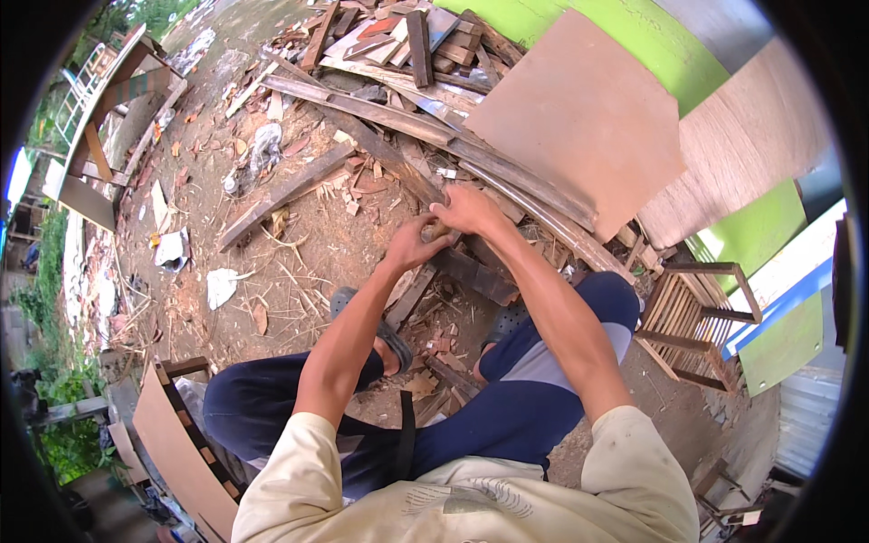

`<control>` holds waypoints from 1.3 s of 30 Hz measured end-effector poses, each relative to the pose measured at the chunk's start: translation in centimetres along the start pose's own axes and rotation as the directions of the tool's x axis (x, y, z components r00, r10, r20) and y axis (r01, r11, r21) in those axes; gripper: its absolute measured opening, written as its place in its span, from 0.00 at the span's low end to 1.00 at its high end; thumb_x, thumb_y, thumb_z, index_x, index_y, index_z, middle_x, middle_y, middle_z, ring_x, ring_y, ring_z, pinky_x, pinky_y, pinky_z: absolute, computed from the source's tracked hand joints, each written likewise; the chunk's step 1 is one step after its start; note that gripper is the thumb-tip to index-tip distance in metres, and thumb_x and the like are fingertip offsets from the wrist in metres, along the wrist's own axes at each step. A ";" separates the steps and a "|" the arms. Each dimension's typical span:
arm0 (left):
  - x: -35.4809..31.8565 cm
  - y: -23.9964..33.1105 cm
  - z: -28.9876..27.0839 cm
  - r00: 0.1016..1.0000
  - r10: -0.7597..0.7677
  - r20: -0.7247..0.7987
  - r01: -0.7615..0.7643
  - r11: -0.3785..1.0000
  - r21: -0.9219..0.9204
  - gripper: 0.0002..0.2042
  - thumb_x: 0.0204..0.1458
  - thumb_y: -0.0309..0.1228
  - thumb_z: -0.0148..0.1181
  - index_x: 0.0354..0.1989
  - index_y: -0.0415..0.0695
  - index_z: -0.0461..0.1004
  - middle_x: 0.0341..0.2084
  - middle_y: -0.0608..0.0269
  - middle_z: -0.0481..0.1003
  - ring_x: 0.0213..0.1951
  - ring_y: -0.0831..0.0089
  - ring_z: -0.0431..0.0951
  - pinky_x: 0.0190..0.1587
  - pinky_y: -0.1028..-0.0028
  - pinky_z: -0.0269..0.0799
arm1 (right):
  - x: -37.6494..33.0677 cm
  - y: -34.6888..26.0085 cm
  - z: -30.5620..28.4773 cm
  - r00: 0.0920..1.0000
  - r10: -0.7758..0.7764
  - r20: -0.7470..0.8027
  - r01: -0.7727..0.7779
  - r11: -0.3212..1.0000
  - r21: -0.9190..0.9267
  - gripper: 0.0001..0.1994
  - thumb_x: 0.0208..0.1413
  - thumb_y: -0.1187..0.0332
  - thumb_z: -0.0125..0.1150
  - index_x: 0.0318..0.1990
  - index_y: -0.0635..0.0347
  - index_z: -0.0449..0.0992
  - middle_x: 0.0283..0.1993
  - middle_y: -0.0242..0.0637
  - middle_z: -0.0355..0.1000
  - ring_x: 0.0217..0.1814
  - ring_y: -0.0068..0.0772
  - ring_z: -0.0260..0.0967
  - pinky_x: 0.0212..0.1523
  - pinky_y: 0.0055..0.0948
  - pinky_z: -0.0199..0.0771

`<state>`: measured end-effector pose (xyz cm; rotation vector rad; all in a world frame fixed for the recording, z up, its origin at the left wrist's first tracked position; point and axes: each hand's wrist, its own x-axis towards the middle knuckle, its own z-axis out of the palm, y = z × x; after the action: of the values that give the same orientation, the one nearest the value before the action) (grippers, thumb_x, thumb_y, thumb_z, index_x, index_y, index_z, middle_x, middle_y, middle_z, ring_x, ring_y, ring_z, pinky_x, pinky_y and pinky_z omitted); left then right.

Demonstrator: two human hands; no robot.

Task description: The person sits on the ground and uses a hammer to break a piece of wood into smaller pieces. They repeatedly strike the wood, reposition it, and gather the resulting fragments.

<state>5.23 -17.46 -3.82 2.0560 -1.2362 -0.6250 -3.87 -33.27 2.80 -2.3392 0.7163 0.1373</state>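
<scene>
By the dark beam (387, 158), my left hand (418, 244) curls half-closed and my right hand (467, 210) bends its fingers; what they grip I cannot tell. Littered dirt (317, 219) lies left of the beam, a brown board (579, 118) right.

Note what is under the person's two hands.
A long wooden beam runs up to the right hand; a dark wood block shows on the near side. What lies directly beneath that hand and the left hand is covered, so whether the pieces join cannot be told.
</scene>
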 end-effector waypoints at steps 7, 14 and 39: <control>1.5 -3.4 4.5 0.959 -0.225 0.170 0.269 0.912 -0.311 0.18 0.55 0.46 0.63 0.39 0.41 0.80 0.27 0.54 0.79 0.33 0.68 0.79 0.41 0.64 0.73 | -0.7 -0.3 0.7 0.992 0.004 -0.130 0.008 0.996 0.089 0.25 0.51 0.47 0.65 0.34 0.66 0.76 0.32 0.58 0.77 0.40 0.58 0.77 0.43 0.49 0.75; 1.4 -1.2 6.0 0.936 -0.352 -0.001 0.325 0.865 -0.383 0.18 0.56 0.45 0.62 0.34 0.39 0.79 0.22 0.48 0.77 0.28 0.60 0.79 0.35 0.62 0.72 | 0.6 1.0 0.9 0.989 0.059 -0.133 -0.031 0.979 0.203 0.23 0.46 0.49 0.66 0.33 0.64 0.76 0.33 0.56 0.76 0.39 0.56 0.76 0.41 0.45 0.75; 0.1 -3.1 7.8 0.944 -0.285 -0.169 0.174 0.860 -0.481 0.17 0.50 0.37 0.65 0.22 0.34 0.73 0.12 0.58 0.66 0.20 0.73 0.66 0.27 0.63 0.65 | 6.9 1.8 -2.2 0.976 -0.219 0.001 0.083 0.372 0.924 0.45 0.60 0.27 0.24 0.76 0.48 0.43 0.73 0.53 0.54 0.80 0.48 0.39 0.78 0.55 0.24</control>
<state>1.76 -18.66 -11.42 1.8153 -0.6287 -0.6852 0.80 -38.96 1.46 -1.2375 0.3295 -0.1806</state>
